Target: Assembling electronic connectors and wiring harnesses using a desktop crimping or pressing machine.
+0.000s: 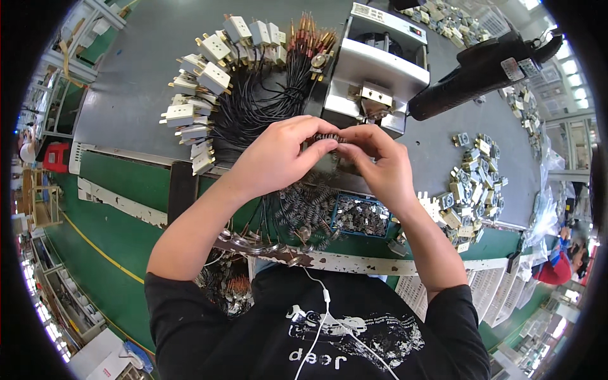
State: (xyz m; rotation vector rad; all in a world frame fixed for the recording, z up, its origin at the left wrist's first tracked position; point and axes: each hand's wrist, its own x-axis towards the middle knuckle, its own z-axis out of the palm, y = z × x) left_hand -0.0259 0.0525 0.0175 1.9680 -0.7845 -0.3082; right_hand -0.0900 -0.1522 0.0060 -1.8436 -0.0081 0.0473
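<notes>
My left hand (pixel 278 152) and my right hand (pixel 383 161) meet in front of the machine, fingertips almost touching. Between them they pinch a dark coil spring (pixel 329 137), stretched sideways from one hand to the other. Fingers partly cover both its ends. Just beyond the hands, a small white block (pixel 377 95) with metal parts sits at the front of a silver benchtop machine (pixel 380 66). Below the hands lies a tangled heap of similar springs (pixel 304 206). Beside that heap stands a blue tray (pixel 358 235) of small metal pieces.
A bundle of black wires (pixel 263 104) with white plug blocks (pixel 214 77) and copper-coloured ends spreads at the left. A black powered screwdriver (pixel 475 76) slants in from the right. Loose white and metal blocks (pixel 472 190) are piled at the right. A chipped white rail (pixel 354 263) runs along the near edge.
</notes>
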